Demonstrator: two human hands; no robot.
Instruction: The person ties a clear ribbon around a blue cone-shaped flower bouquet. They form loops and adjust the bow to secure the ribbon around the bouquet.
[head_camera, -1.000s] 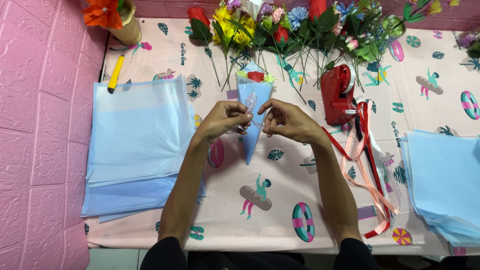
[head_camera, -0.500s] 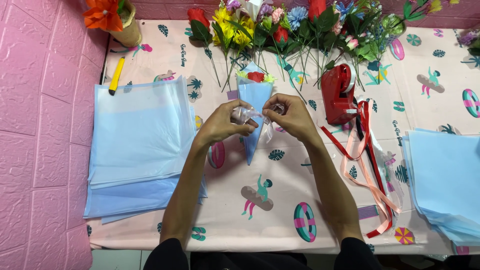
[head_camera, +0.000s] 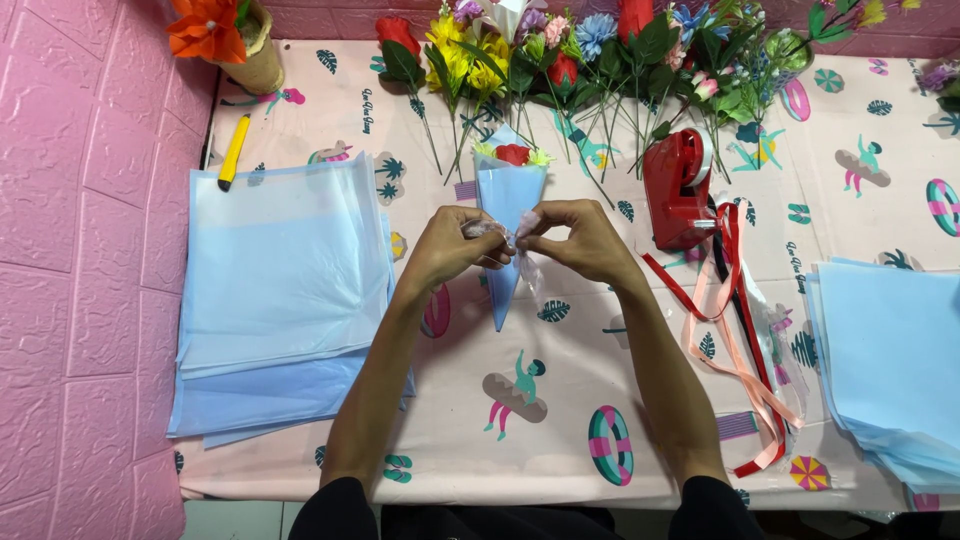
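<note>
Two hands meet over a blue paper cone (head_camera: 507, 235) with a red flower, lying mid-surface. The left hand (head_camera: 452, 245) and right hand (head_camera: 580, 238) each pinch a clear ribbon (head_camera: 520, 250) across it. A red tape holder (head_camera: 678, 188) sits nearby.

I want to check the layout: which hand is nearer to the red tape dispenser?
Right. The right hand is just left of the red tape dispenser; the left hand is farther left.

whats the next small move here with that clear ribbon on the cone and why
Probably pull the clear ribbon ends apart to tighten. Both the left hand and right hand pinch it across the blue paper cone, and a loose tail hangs below.
</note>
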